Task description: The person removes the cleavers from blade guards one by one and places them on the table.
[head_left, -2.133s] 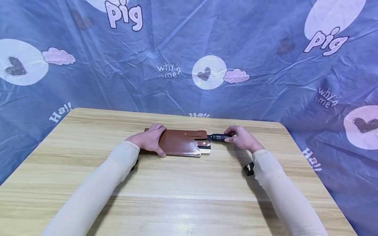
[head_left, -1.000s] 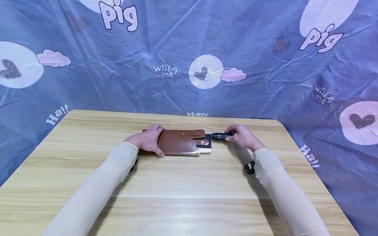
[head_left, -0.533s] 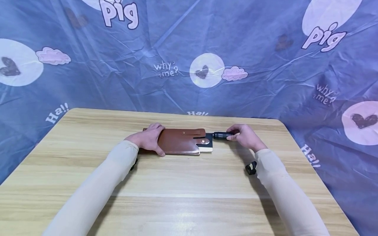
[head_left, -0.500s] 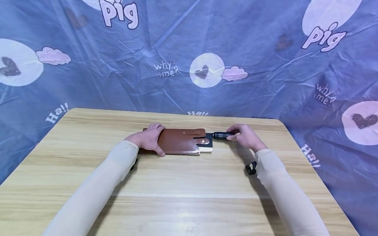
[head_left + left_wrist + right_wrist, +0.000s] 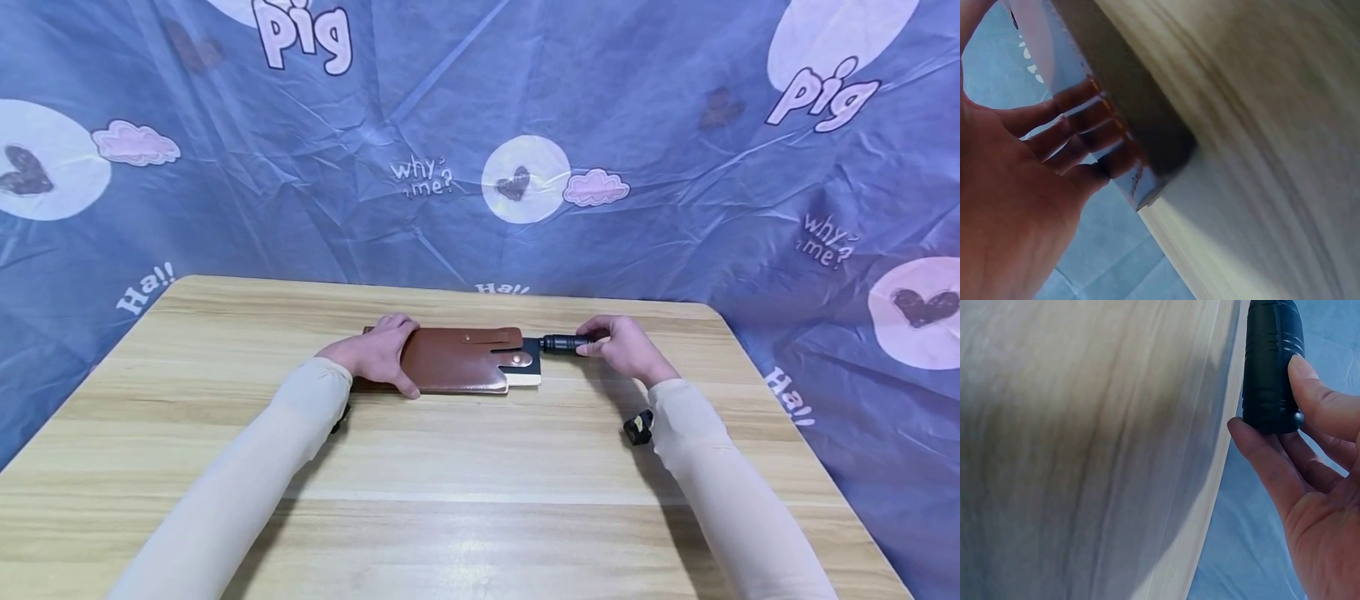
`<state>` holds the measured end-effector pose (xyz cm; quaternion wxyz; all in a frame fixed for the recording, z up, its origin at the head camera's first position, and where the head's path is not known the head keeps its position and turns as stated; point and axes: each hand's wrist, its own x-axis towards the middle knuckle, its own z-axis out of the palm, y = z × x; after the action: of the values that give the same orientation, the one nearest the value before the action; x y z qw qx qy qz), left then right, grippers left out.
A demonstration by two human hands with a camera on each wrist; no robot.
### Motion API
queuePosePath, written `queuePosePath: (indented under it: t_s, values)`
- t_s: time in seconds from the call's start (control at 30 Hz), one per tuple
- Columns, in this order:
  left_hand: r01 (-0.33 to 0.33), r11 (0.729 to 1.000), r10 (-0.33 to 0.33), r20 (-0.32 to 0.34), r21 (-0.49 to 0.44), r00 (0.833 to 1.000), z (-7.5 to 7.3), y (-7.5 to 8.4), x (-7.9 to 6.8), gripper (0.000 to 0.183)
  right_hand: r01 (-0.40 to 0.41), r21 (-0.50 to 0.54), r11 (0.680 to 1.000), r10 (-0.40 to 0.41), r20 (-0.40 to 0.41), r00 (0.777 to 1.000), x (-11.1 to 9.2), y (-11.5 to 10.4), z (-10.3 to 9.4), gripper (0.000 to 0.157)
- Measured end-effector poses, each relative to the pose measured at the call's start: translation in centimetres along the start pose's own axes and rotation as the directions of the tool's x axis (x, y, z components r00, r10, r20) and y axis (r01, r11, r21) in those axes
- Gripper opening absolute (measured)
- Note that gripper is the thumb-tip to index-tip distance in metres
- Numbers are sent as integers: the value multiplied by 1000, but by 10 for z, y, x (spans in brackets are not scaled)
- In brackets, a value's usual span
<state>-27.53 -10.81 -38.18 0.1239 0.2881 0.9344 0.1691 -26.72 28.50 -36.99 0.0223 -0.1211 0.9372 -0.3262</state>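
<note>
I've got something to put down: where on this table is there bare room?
Widest: the near middle of the table, between left sleeve and right sleeve. Also bare: the left and right sides, outside the sleeves. Crowded: the far middle, left hand on brown sheath, right hand on black handle.

A large, creased, blue printed cloth [image 5: 660,125] hangs at twelve o'clock beyond a pale, wood-grained, round-cornered tabletop [image 5: 487,467].

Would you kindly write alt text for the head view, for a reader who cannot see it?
A person's right grip holds the black handle of a blade partly inside a brown sheath, held by the left grip at a wooden table. Blue printed cloth hangs behind.
</note>
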Motion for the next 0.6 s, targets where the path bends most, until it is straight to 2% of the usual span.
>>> queuePosePath:
  t_s: [0.6]
  values:
    - [-4,1000,4,-6,-11,1000,1,-1,-1,112,-2,5,1000,2,-16,1000,-2,4,2,28]
